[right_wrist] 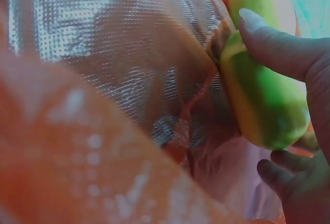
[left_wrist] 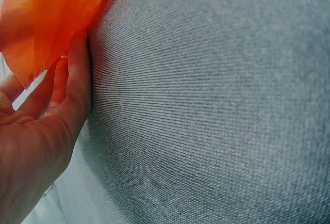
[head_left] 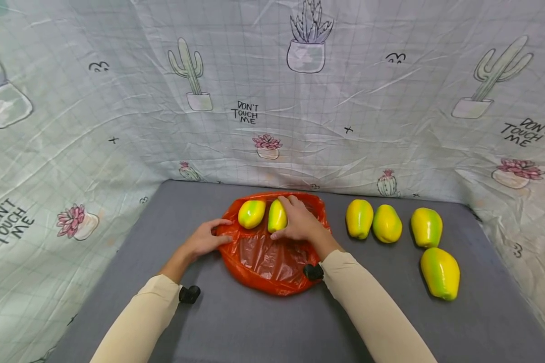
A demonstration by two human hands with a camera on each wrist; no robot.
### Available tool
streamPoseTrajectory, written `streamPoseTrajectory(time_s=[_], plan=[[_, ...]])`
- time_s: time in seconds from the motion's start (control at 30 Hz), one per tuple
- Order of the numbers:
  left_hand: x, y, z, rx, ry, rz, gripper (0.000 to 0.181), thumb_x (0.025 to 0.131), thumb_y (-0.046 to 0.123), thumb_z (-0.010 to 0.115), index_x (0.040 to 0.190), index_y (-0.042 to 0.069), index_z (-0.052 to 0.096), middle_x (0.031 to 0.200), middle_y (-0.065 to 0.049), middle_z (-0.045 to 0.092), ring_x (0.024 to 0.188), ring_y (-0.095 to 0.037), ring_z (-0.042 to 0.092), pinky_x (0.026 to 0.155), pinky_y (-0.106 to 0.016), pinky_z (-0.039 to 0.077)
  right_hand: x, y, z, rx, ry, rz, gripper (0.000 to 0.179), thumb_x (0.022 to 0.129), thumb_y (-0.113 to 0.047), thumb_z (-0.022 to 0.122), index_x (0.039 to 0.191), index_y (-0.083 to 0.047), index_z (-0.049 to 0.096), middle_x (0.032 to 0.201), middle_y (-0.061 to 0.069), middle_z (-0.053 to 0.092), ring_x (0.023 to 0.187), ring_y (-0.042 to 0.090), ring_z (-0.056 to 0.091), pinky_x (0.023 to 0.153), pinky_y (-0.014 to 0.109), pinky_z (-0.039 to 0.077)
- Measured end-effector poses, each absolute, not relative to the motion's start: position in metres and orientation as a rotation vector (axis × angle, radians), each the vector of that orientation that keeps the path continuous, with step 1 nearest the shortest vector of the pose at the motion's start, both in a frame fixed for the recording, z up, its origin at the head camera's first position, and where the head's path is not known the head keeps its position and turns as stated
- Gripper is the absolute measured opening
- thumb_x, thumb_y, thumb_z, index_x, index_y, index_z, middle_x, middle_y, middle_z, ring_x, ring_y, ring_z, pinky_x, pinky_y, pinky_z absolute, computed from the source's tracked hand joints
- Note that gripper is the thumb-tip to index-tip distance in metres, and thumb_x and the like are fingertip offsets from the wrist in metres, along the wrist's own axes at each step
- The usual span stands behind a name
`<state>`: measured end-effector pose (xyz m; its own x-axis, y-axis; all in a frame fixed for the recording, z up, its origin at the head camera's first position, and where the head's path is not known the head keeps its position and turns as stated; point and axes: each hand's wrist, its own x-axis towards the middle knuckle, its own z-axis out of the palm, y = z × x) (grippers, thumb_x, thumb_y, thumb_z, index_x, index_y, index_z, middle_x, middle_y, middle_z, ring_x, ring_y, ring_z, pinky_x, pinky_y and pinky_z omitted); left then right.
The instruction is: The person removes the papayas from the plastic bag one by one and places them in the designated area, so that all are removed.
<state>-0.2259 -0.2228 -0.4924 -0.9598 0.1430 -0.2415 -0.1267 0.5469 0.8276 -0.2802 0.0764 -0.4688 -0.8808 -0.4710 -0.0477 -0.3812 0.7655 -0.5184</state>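
Note:
A red plastic bag (head_left: pixel 272 282) lies spread on the grey table with its mouth facing up. My left hand (head_left: pixel 206 237) holds the bag's left rim; in the left wrist view, the fingers (left_wrist: pixel 77 79) go in under the orange-looking plastic (left_wrist: pixel 56 17). Inside the bag, my right hand (head_left: pixel 300 222) grips a yellow-green papaya (head_left: pixel 277 217). The right wrist view has the thumb (right_wrist: pixel 278 48) across this papaya (right_wrist: pixel 268 100), with fingertips near its lower end. Another papaya (head_left: pixel 252 214) lies just left of it in the bag.
Right of the bag, two papayas (head_left: pixel 359 219) (head_left: pixel 387 224) lie side by side. Farther right are two more papayas (head_left: pixel 427 228) (head_left: pixel 440 274), one nearer me. A cactus-printed cloth (head_left: pixel 272 91) hangs behind the grey table (head_left: pixel 263 327) and along its sides.

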Motion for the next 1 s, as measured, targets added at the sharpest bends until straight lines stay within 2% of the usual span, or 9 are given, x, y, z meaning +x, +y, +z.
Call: streamPoseTrajectory(time_s=[0.17,0.33,0.73,1.0], plan=[[-0.227,-0.224,-0.492,0.002,2.490,1.399,0.055,0.094,0.022,0.073,0.145,0.006,0.058,0.139,-0.023,0.058,0.104,-0.023,0.062,0.082,-0.025,0.051,-0.279,0.077,-0.470,-0.693,2.805,-0.769,0.105,0.075,-0.039,0.094,0.159,-0.018,0.034,0.145,0.015,0.043,0.117,0.032,0.056,0.102,0.049,0.053],[-0.227,-0.224,-0.493,0.008,2.491,1.384,0.056,0.095,0.023,0.073,0.145,0.007,0.057,0.142,-0.024,0.057,0.106,-0.024,0.062,0.082,-0.025,0.051,-0.277,0.079,-0.470,-0.723,2.790,-0.781,0.102,0.074,-0.036,0.094,0.156,-0.020,0.037,0.147,0.014,0.044,0.115,0.031,0.057,0.096,0.051,0.054],[-0.228,-0.223,-0.495,0.018,2.497,1.374,0.056,0.094,0.024,0.074,0.146,0.007,0.057,0.140,-0.023,0.058,0.107,-0.025,0.062,0.084,-0.026,0.050,-0.270,0.090,-0.464,-0.805,2.728,-0.850,0.102,0.072,-0.032,0.095,0.156,-0.017,0.040,0.153,0.011,0.040,0.120,0.030,0.054,0.103,0.050,0.052],[-0.227,-0.223,-0.495,0.020,2.503,1.364,0.056,0.095,0.024,0.073,0.145,0.008,0.057,0.142,-0.024,0.056,0.113,-0.028,0.060,0.086,-0.026,0.050,-0.260,0.097,-0.453,-0.854,2.704,-0.861,0.103,0.072,-0.032,0.096,0.156,-0.017,0.039,0.152,0.009,0.040,0.121,0.029,0.054,0.103,0.048,0.052]])
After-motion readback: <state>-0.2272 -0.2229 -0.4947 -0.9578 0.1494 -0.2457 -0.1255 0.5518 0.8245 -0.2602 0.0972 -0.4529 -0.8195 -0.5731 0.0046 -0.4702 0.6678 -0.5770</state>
